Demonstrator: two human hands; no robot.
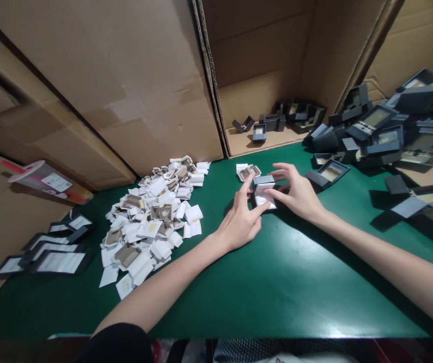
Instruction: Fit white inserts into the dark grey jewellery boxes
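A small dark box with a white insert (264,195) lies on the green table (276,282), just past its middle. My left hand (241,222) reaches it from the near left, thumb and forefinger pinching its near edge. My right hand (296,192) comes from the right, fingers spread and curled over the box's right side. Just beyond the box lies another white insert with a brown centre (248,172).
A heap of white paper inserts (151,219) covers the table's left middle. Flat dark lids (46,249) lie at far left beside a red-and-white tube (46,181). Dark open boxes (390,128) pile at right. An open cardboard carton (272,80) holds several more.
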